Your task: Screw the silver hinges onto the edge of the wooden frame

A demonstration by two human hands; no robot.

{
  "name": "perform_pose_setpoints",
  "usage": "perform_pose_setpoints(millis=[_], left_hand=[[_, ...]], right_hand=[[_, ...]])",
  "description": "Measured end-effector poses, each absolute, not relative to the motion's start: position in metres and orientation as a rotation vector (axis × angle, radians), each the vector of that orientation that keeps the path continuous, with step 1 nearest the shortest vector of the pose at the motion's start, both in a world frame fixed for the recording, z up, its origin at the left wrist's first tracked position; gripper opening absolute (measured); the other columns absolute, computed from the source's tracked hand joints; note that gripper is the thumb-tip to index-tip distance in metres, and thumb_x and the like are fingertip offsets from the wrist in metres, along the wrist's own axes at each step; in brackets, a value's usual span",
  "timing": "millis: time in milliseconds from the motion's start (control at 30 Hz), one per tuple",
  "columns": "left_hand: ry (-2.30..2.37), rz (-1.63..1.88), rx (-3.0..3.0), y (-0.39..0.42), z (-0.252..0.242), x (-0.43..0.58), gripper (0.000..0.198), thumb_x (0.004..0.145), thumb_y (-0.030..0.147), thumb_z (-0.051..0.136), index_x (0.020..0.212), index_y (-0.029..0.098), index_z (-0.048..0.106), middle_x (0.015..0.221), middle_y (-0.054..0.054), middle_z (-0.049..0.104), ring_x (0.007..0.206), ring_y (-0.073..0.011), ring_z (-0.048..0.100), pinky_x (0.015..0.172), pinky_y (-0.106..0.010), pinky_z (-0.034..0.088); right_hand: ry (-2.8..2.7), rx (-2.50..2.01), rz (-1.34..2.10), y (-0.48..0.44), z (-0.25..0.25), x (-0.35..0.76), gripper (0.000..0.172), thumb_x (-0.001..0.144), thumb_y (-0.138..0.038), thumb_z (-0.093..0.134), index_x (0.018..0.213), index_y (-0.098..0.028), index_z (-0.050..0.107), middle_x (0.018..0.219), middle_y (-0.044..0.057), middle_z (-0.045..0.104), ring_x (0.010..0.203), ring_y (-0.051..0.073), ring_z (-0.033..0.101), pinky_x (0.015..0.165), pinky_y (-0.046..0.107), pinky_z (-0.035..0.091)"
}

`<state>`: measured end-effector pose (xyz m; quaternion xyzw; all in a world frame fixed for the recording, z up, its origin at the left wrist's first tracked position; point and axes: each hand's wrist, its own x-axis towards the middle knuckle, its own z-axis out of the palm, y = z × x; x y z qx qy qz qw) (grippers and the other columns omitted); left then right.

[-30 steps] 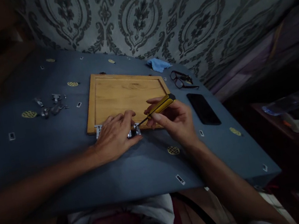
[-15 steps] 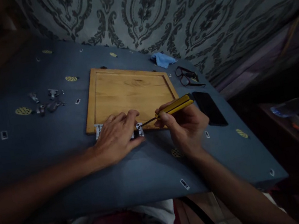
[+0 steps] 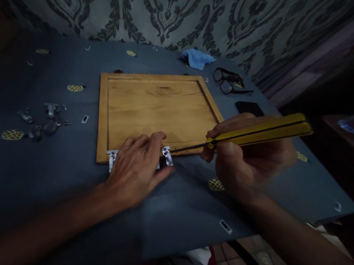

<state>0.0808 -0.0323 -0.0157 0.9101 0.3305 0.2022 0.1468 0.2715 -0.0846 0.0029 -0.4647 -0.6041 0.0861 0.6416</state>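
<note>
A framed wooden panel (image 3: 155,104), like a small cabinet door, lies flat on the table. Metal hinge parts (image 3: 167,156) show at its front edge, on both sides of my left hand (image 3: 135,169). That hand is curled over them, fingers on the panel side and thumb along the front; what lies under the palm is hidden. My right hand (image 3: 252,156) grips a screwdriver (image 3: 261,131) by its yellow and black handle. The thin shaft points left along the panel's front edge, its tip at or close to the right hinge part; contact cannot be made out.
Several loose metal hinges (image 3: 52,109) and small parts lie on the blue patterned tabletop (image 3: 165,225) at the left. A blue cloth (image 3: 197,58), glasses (image 3: 229,80) and a dark phone (image 3: 249,107) lie to the right. A patterned wall (image 3: 189,3) rises behind.
My right hand has moved right, and the screwdriver has swung from slanting to nearly level, its handle now nearer the camera. My left hand stays on the hinge. The view has shifted slightly.
</note>
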Motion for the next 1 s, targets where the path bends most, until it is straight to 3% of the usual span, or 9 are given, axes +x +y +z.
perform_pose_setpoints(millis=[167, 500, 833, 900, 1000], left_hand=[[0.939, 0.636, 2.639, -0.033, -0.017, 0.08, 0.055, 0.09, 0.036, 0.078, 0.13, 0.018, 0.045, 0.112, -0.009, 0.076, 0.109, -0.0314, 0.071, 0.091, -0.044, 0.053], [0.896, 0.688, 2.675, -0.032, -0.017, 0.081, 0.057, 0.089, 0.035, 0.079, 0.131, 0.015, 0.045, 0.116, -0.012, 0.076, 0.107, -0.031, 0.072, 0.089, -0.043, 0.055], [0.934, 0.653, 2.694, -0.033, -0.017, 0.082, 0.059, 0.089, 0.035, 0.08, 0.132, 0.014, 0.045, 0.111, -0.01, 0.077, 0.107, -0.0324, 0.071, 0.089, -0.043, 0.052], [0.936, 0.652, 2.705, -0.033, -0.017, 0.082, 0.06, 0.089, 0.036, 0.081, 0.131, 0.014, 0.045, 0.111, -0.01, 0.077, 0.106, -0.032, 0.071, 0.088, -0.042, 0.052], [0.926, 0.649, 2.695, -0.033, -0.017, 0.081, 0.06, 0.088, 0.037, 0.081, 0.13, 0.014, 0.046, 0.112, -0.01, 0.076, 0.105, -0.0313, 0.071, 0.089, -0.042, 0.051]], right_hand=[[-1.441, -1.042, 0.17, -0.079, 0.001, 0.276, 0.014, 0.09, -0.038, 0.079, 0.089, -0.027, 0.07, 0.081, -0.002, 0.069, 0.053, 0.011, 0.06, 0.049, 0.029, 0.053], [-1.457, -1.102, 0.238, -0.081, -0.002, 0.276, 0.017, 0.088, -0.041, 0.081, 0.088, -0.027, 0.07, 0.08, -0.001, 0.07, 0.065, 0.015, 0.068, 0.055, 0.029, 0.057], [-1.428, -1.085, 0.37, -0.079, -0.002, 0.272, 0.015, 0.087, -0.037, 0.081, 0.088, -0.026, 0.072, 0.077, -0.004, 0.069, 0.051, 0.009, 0.061, 0.045, 0.024, 0.053], [-1.429, -1.085, 0.4, -0.078, 0.001, 0.273, 0.015, 0.087, -0.038, 0.081, 0.085, -0.025, 0.073, 0.079, -0.003, 0.071, 0.054, 0.01, 0.065, 0.046, 0.024, 0.054], [-1.449, -1.122, 0.492, -0.078, 0.005, 0.276, 0.017, 0.087, -0.039, 0.081, 0.081, -0.024, 0.075, 0.091, 0.001, 0.076, 0.075, 0.015, 0.075, 0.055, 0.024, 0.059]])
